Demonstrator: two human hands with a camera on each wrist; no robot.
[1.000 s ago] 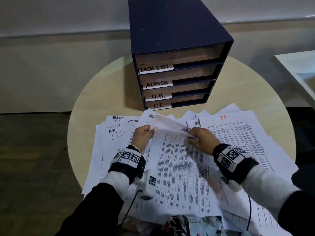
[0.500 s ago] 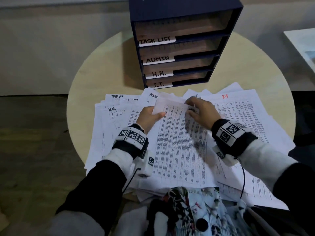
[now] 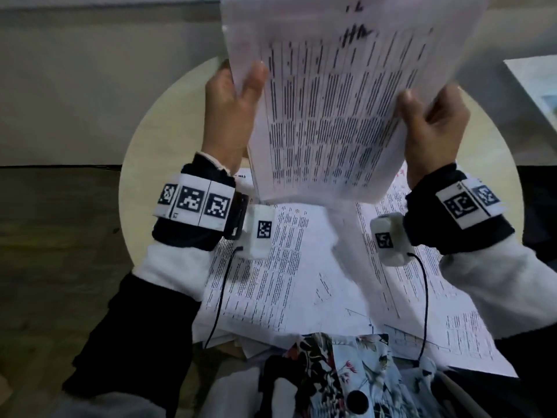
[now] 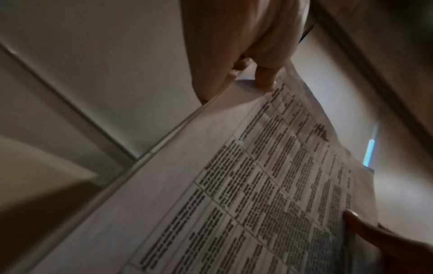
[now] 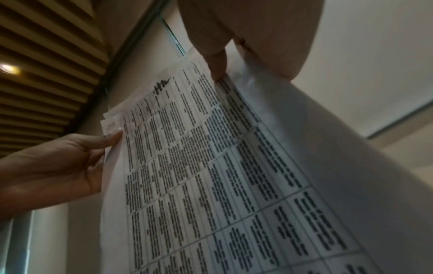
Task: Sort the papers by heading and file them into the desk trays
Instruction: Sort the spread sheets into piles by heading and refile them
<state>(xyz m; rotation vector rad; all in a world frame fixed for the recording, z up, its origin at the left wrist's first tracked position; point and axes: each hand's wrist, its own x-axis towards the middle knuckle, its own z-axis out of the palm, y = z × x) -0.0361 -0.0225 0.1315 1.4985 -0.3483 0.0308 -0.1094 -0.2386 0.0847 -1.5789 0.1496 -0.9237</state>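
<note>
I hold a small sheaf of papers (image 3: 331, 110) up in the air in front of me, above the round bench (image 3: 156, 140), with both hands. My left hand (image 3: 229, 113) has its grip on the left edge: thumb across the printed face, fingers behind the sheets. My right hand (image 3: 434, 128) has its grip on the right edge in the same manner, thumb on the front and fingers curled round the back.

The top sheet carries a printed table of dense text in ruled columns. A handwritten black heading sits near its top edge; it is blurred in the head view, and in both wrist views it looks like "H.R.", though I cannot read it with certainty. In the right wrist view the sheaf (image 5: 211, 166) shows more than one sheet, the corners slightly offset at the upper left. In the left wrist view the sheaf (image 4: 269, 185) runs diagonally, with my left fingers (image 4: 264, 77) at its edge and the thumb of the other hand at the lower right.

Below the raised sheaf, the remaining loose papers (image 3: 286, 267) lie spread and overlapping on the bench. The desk trays are not in view; the raised sheets cover that part of the scene.
</note>
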